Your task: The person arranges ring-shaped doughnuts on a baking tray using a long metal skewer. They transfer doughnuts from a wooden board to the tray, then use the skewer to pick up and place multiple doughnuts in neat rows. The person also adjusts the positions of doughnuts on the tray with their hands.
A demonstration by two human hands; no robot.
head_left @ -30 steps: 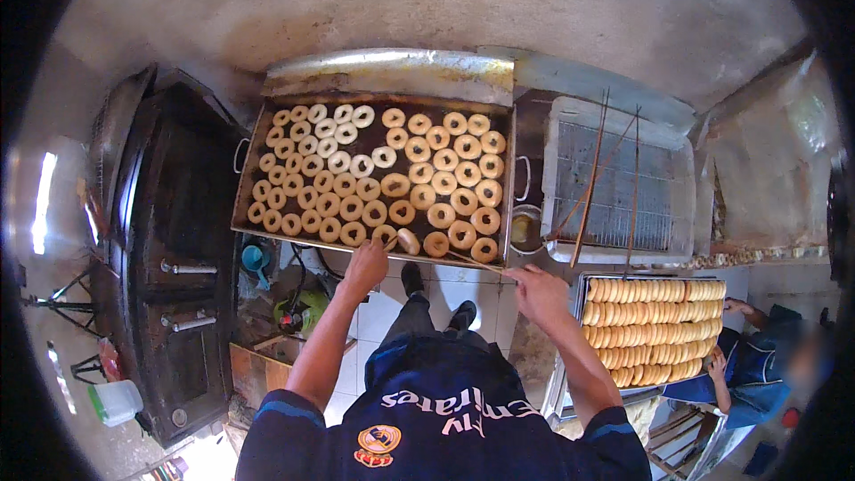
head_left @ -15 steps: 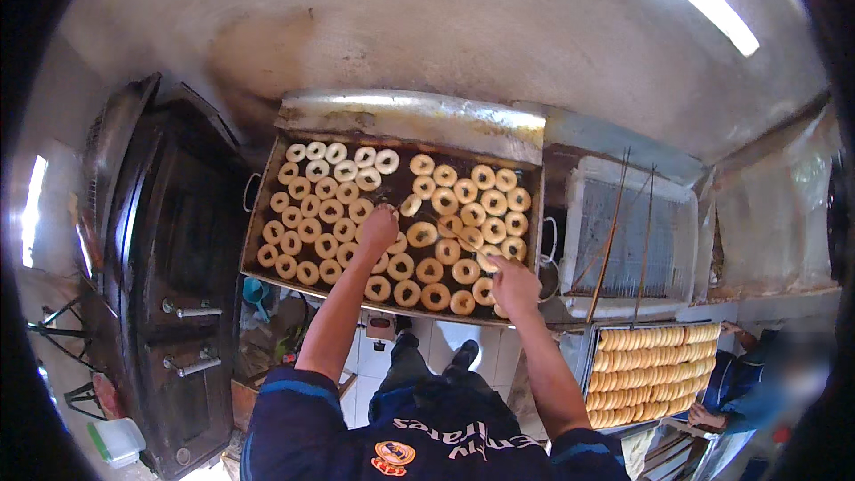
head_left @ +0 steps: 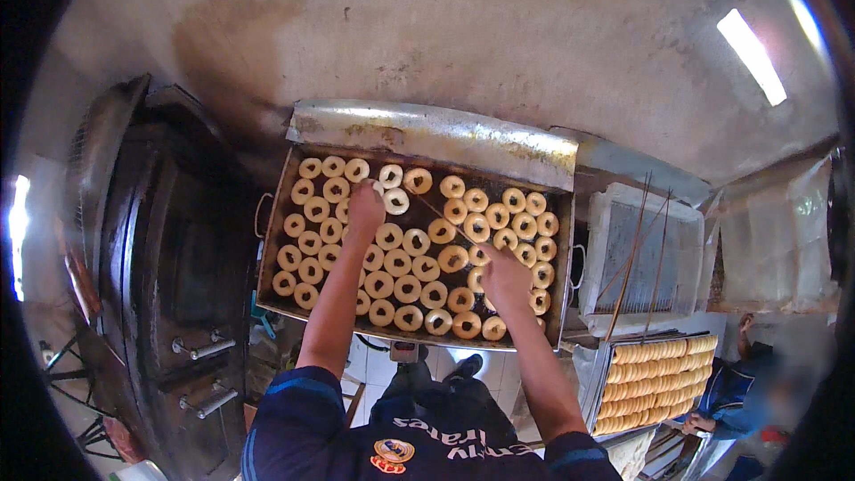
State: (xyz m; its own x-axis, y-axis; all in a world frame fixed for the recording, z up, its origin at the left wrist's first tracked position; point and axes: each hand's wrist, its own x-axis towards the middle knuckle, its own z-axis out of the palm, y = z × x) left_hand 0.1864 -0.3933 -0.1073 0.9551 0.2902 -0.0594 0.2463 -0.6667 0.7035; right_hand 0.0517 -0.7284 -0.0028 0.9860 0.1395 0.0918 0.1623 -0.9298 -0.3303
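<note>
A wide rectangular frying pan of dark oil holds many floating dough rings, mostly golden. Two paler rings lie at the back, beside my left hand. Its fingers are drawn together over the back-left rings and cover whatever they pinch. My right hand, over the right half of the pan, is closed round a thin stick. The stick slants away to the left, its far end close to a golden ring near the back wall.
Right of the pan is a white-framed wire rack with long thin sticks leaning across it. Nearer, a tray of rows of browned rings stands beside another person's hand. A dark cabinet is at left.
My left hand has moved from the pan's middle to its back-left rings. The stick's tip has shifted toward the back. Several pale rings at the back left now look golden. The view has shifted.
</note>
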